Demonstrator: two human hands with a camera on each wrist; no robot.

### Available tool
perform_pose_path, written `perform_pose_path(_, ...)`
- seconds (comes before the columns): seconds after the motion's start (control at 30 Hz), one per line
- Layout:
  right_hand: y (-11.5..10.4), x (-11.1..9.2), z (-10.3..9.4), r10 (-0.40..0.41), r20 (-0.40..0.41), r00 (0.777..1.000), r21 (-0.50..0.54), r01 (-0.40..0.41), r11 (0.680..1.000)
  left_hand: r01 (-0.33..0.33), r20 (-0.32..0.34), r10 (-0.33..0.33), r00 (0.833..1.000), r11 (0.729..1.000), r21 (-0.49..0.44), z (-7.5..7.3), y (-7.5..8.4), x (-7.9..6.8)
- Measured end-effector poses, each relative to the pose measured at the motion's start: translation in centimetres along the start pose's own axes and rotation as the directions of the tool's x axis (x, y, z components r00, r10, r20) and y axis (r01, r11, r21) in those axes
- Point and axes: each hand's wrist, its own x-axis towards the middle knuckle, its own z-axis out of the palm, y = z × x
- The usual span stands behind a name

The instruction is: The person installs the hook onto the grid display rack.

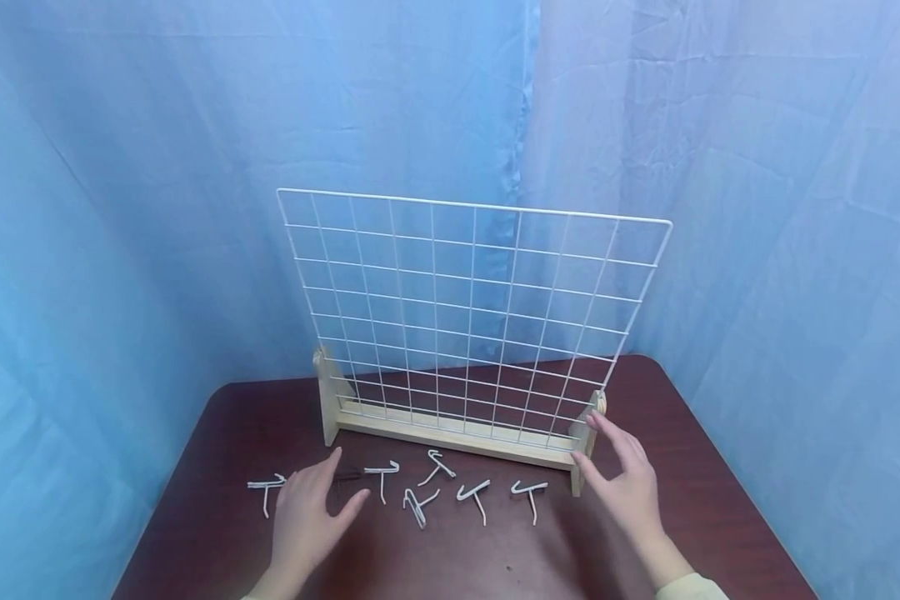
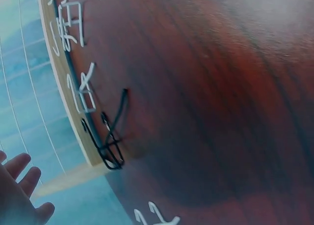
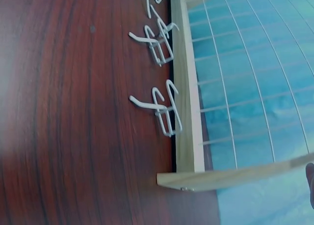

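1. Left hand [image 1: 307, 510] spread, empty, near the black hook [image 2: 112, 147]; white hooks [image 3: 147, 105] lie nearside of the grid rack [image 1: 470, 307].
2. Right hand [image 1: 630, 490] empty, fingers parted, perhaps touching the rack's right end [image 1: 577, 481]; steadying there should help.

Left hand [image 1: 311, 510] and right hand [image 1: 627, 482] apart, fingers loosely extended

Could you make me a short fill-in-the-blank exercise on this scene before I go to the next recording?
1. The white wire grid stands in a base made of ____.
2. On the table lie ____ white hooks.
3. The hand nearer the black hook is the person's ____ one.
4. The curtain behind the grid is ____.

Missing words: wood; six; left; blue.
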Motion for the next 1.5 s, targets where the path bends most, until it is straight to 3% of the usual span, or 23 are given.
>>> perform_pose_path(0.2, 0.6, 0.2, -1.0, 0.088, -0.064, 0.994, 0.029, -0.087, 0.996, 0.058, -0.002, -0.058, 0.998, 0.998, -0.014, -0.9, -1.7, -0.8)
perform_pose_path(0.57, 2.4, 1.1, -1.7, 0.247, -0.090, 0.965, 0.094, -0.238, 0.967, 0.161, -0.004, -0.161, 0.987, 0.987, -0.018, -1.9, -5.2, -2.0)
perform_pose_path(0.87, 1.6, 2.7, -2.3, 0.339, -0.068, 0.938, 0.212, -0.319, 0.924, 0.300, -0.011, -0.303, 0.953, 0.948, -0.106, -2.1, -7.9, -3.4)
perform_pose_path(1.0, 2.0, 2.9, -2.2, 0.396, -0.018, 0.918, 0.240, -0.381, 0.893, 0.391, 0.006, -0.397, 0.918, 0.903, -0.179, -2.0, -9.1, -4.0)
perform_pose_path(1.1, 3.3, 2.8, -1.9, 0.429, 0.020, 0.903, 0.265, -0.418, 0.869, 0.477, 0.021, -0.484, 0.875, 0.854, -0.207, -2.1, -9.7, -4.2)
perform_pose_path(1.27, 4.5, 2.8, -1.4, 0.427, 0.068, 0.902, 0.303, -0.426, 0.852, 0.566, 0.036, -0.573, 0.819, 0.794, -0.220, -2.2, -10.4, -4.5)
perform_pose_path(1.4, 4.9, 3.2, -1.0, 0.408, 0.097, 0.908, 0.313, -0.417, 0.853, 0.599, 0.033, -0.612, 0.790, 0.759, -0.255, -2.0, -10.9, -4.9)
perform_pose_path(1.5, 5.1, 3.4, -0.7, 0.406, 0.122, 0.906, 0.338, -0.423, 0.841, 0.606, 0.014, -0.629, 0.777, 0.743, -0.284, -1.8, -11.1, -5.1)
